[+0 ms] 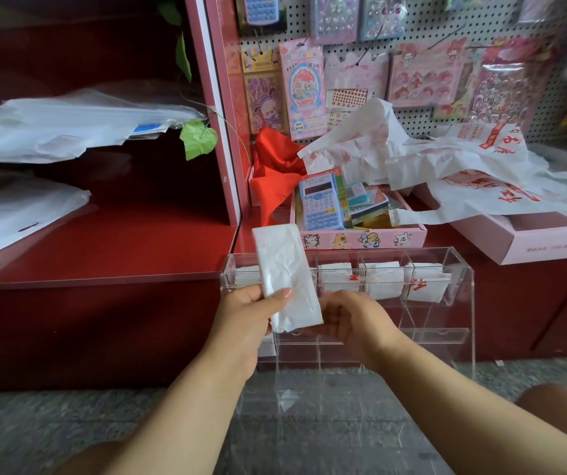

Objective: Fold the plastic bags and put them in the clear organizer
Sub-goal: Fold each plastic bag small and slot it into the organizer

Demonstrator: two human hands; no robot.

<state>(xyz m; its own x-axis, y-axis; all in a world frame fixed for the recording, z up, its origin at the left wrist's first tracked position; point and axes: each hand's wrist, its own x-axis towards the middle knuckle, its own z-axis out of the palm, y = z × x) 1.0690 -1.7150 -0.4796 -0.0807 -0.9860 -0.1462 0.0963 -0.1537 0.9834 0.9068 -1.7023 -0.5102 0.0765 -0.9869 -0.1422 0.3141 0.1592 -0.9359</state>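
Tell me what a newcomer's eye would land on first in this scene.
First, the folded white plastic bag at centre, held up by the left hand and the right hand in front of the clear organizer, whose top compartments already hold folded bags. Next, the heap of loose white bags with red print over the pink boxes at right, and the blue calculator beside it.

A blue calculator (321,204) stands in a pink cartoon-printed box (361,238) at frame centre, red cloth (277,169) bunched to its left. Sticker packs (426,75) hang on a perforated board (415,121) at upper right. A green leaf (198,138) dangles beside red shelves (104,248) at left, above grey speckled floor (35,426).
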